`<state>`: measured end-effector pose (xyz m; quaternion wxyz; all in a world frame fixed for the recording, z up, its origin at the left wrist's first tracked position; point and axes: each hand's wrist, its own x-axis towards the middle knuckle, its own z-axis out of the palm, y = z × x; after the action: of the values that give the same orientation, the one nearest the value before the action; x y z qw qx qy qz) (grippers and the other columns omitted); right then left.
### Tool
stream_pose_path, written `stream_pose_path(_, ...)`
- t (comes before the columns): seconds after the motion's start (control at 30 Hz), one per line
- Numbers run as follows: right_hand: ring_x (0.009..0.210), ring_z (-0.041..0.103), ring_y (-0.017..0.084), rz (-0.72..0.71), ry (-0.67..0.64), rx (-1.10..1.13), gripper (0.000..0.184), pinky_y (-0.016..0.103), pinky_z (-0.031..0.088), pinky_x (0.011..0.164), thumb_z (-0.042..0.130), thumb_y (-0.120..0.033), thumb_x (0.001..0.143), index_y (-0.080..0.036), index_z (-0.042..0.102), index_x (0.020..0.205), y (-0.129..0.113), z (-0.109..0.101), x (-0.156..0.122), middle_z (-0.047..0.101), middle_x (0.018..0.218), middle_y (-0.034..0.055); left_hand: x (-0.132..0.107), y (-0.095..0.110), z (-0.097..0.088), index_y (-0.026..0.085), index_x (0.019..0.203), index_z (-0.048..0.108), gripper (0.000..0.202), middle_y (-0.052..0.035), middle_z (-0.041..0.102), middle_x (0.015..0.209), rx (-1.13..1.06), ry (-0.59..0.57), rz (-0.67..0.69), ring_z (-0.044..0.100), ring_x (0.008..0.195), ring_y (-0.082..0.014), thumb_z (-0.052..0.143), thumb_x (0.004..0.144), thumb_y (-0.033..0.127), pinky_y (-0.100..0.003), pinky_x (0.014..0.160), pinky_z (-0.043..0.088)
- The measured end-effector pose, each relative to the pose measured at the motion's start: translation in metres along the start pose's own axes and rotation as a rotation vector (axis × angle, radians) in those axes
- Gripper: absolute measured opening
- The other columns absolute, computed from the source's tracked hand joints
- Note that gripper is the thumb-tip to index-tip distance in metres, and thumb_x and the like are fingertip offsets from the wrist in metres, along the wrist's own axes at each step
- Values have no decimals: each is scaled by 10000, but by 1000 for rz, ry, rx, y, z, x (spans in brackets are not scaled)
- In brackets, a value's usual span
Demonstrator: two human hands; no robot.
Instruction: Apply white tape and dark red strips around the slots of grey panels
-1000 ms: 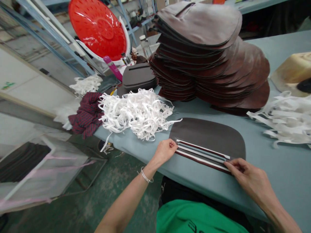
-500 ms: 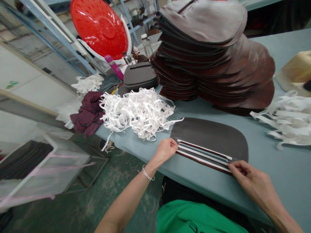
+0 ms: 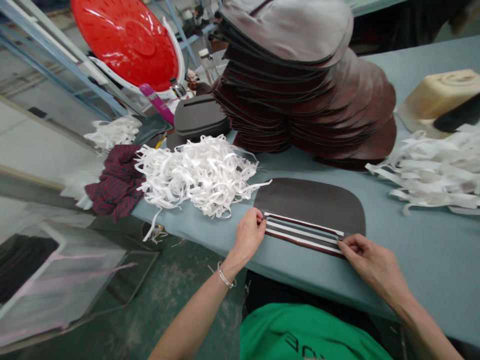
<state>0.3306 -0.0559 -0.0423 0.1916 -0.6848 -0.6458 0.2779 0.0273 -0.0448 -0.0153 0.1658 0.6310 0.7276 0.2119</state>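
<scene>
A dark grey-brown panel (image 3: 315,197) with one rounded end lies flat on the table, a long slot near its front edge. White strips (image 3: 300,229) run lengthwise along the slot and its reddish-brown edges. At the strips' left end, my left hand (image 3: 249,234) is closed in a pinch on the end of a white strip. My right hand (image 3: 369,257) pinches the same strip's right end, thumb and forefinger together. The fingertips hide both ends, and how far the strip touches the panel is hard to see.
Behind the panel rises a tall stack of brown leather panels (image 3: 337,110). A heap of white strips (image 3: 204,175) lies left, and more strips (image 3: 435,170) lie right, near a yellowish block (image 3: 446,95). A red basket (image 3: 131,45), a magenta bottle (image 3: 155,104) and striped cloth (image 3: 116,180) are farther left.
The view has shifted slightly, so most things appear farther left. Both hands keep their pinch at the strip's ends, with little visible movement over the panel.
</scene>
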Motion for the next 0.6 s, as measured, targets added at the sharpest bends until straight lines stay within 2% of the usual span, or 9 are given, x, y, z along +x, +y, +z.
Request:
stream_pose_path(0.1, 563, 564, 140, 32, -73, -19, 258, 246, 365, 554, 499, -477, 798, -244, 599, 749, -8, -4, -1, 627, 619, -26, -9, 5, 4, 184, 876, 549, 121, -39, 593, 837, 170, 57, 170, 542, 808, -174, 454, 847, 115, -291, 744, 408)
stream_pose_path(0.17, 573, 559, 134, 36, -74, -8, 236, 240, 359, 564, 484, -437, 803, -237, 590, 737, -14, -7, -2, 616, 614, -30, -15, 7, 5, 174, 901, 562, 157, -56, 595, 850, 262, 67, 236, 536, 839, -195, 422, 872, 109, -318, 773, 410)
stream_pose_path(0.33, 553, 538, 118, 58, -68, 27, 171, 230, 336, 556, 476, -348, 779, -227, 579, 716, -23, -13, -5, 599, 595, -39, -30, 12, -2, 207, 1180, 544, 288, -99, 580, 1083, 380, -30, 369, 528, 979, -224, 423, 919, 218, -355, 814, 422)
stream_pose_path(0.43, 549, 528, 113, 79, -50, 14, 140, 227, 320, 549, 489, -324, 753, -225, 573, 701, -24, -13, -6, 598, 592, -42, -39, 17, -5, 284, 1320, 454, 435, -124, 505, 1236, 464, -93, 424, 486, 1104, -270, 496, 892, 351, -395, 848, 426)
stream_pose_path(0.6, 544, 518, 109, 105, -27, -45, 134, 228, 298, 541, 487, -319, 746, -224, 569, 700, -26, -12, -6, 594, 590, -42, -49, 23, 0, 358, 1364, 395, 550, -142, 446, 1298, 542, -97, 414, 433, 1182, -318, 554, 843, 431, -454, 886, 418)
